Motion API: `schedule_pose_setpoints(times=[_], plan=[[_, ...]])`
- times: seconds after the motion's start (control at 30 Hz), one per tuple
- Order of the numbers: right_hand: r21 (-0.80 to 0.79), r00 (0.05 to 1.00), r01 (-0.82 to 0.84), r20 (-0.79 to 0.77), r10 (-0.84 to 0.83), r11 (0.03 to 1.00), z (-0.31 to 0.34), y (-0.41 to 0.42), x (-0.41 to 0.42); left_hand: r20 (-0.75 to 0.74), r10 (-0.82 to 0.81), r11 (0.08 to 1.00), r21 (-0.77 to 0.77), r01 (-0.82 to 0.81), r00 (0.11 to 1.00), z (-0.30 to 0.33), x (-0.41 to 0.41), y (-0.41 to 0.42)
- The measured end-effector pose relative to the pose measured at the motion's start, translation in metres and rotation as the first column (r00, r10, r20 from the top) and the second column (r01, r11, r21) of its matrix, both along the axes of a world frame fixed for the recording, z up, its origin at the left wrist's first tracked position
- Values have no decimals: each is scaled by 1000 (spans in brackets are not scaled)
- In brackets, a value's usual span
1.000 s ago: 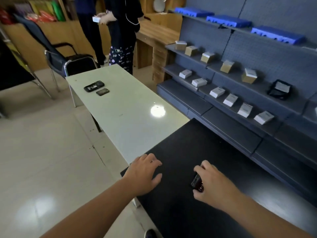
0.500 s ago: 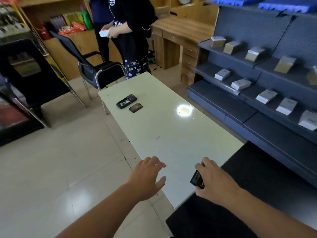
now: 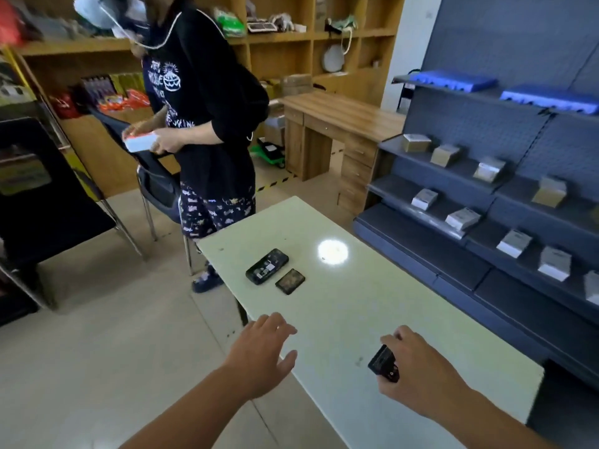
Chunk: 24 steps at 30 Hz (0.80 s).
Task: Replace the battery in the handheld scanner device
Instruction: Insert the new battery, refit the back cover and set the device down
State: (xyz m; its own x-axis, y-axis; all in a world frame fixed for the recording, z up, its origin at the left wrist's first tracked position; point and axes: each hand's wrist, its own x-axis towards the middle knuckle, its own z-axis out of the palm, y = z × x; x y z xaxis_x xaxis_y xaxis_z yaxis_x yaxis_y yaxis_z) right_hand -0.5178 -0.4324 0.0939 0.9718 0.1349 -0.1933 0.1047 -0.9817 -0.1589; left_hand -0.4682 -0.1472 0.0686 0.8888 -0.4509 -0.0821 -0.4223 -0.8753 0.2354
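Observation:
A black handheld scanner [image 3: 267,266] lies back-up on the white table [image 3: 389,306], its battery bay exposed. Right beside it lies a small dark flat piece [image 3: 290,281], a cover or battery; I cannot tell which. My right hand [image 3: 418,371] hovers over the table's near end, closed on a small black battery [image 3: 383,362]. My left hand [image 3: 264,350] floats over the table's left edge, empty, fingers spread, palm down. Both hands are well short of the scanner.
A person in a black top [image 3: 207,124] stands at the table's far left corner holding a white box. A chair [image 3: 155,183] stands behind them. Dark shelving with small boxes [image 3: 460,218] runs along the right. A wooden desk [image 3: 337,115] stands beyond.
The view has advanced along the table; the scanner and the flat piece are now much nearer. The black surface has dropped out behind. Both hands keep their pose, the right still holding the battery.

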Motion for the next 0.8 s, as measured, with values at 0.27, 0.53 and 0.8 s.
schedule_pose_setpoints(times=[0.27,0.53,0.8], plan=[[-19,998,50,-30,-51,999,-17,74,92,-37,-75,997,32,76,997,-20,121,70],[43,997,51,-57,-48,998,-41,126,202,-42,-158,984,80,161,987,-37,232,91],[51,991,87,-105,-82,995,-43,157,275,9,-227,968,112,224,974,-59,313,100]])
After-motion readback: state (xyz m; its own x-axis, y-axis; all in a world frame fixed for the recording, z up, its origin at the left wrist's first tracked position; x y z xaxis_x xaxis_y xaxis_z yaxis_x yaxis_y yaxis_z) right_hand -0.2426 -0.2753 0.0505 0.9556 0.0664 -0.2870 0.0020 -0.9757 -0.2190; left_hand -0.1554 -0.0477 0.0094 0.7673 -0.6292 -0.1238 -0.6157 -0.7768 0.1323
